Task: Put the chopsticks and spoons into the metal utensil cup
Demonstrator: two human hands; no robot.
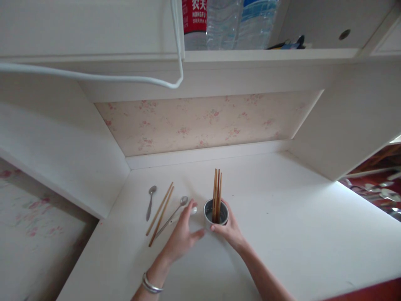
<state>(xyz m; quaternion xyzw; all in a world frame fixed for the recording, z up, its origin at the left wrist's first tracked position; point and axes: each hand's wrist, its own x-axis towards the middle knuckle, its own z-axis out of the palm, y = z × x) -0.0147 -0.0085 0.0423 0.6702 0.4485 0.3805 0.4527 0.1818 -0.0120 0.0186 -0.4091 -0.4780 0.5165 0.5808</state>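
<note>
My right hand point(230, 230) is wrapped round the right side and front of a metal cup point(205, 215), which stands on the white desk. Several wooden chopsticks point(217, 194) stand upright in that cup. To its left, my left hand point(184, 238) has its thumb and fingers apart, with nothing between them. Beyond and partly under it lies a white spoon point(194, 210), mostly hidden by the fingers. A long-handled metal spoon point(175, 211) lies beside it. Farther left are a pair of loose chopsticks point(161, 212) and a short metal spoon point(151, 198).
The white desk point(300, 217) has side panels at left and right and a low ledge at the back. Overhead, a shelf point(266, 55) holds plastic water bottles point(225, 25). A white cable point(125, 78) hangs across the upper left.
</note>
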